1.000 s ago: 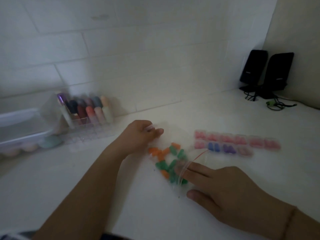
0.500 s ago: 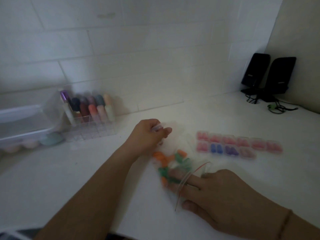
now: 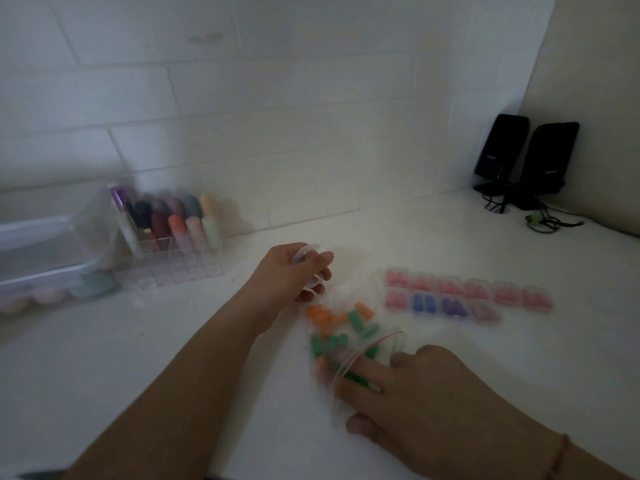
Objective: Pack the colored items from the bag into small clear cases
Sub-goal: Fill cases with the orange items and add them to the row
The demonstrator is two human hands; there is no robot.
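A clear zip bag with a red seal line lies on the white counter, holding several orange and green earplug-like items. My right hand reaches into the bag's mouth with straight fingers among the green pieces. My left hand hovers just left of the bag's far end, its fingers curled round a small clear case. To the right of the bag sit two rows of small clear cases filled with pink, blue and purple items.
A clear organiser with coloured bottles stands at the back left beside a clear lidded box. Two black speakers with cables stand in the far right corner. A tiled wall runs behind.
My right hand has pushed its fingers further into the bag's mouth. My left hand has stayed near the bag's far end with the clear case.
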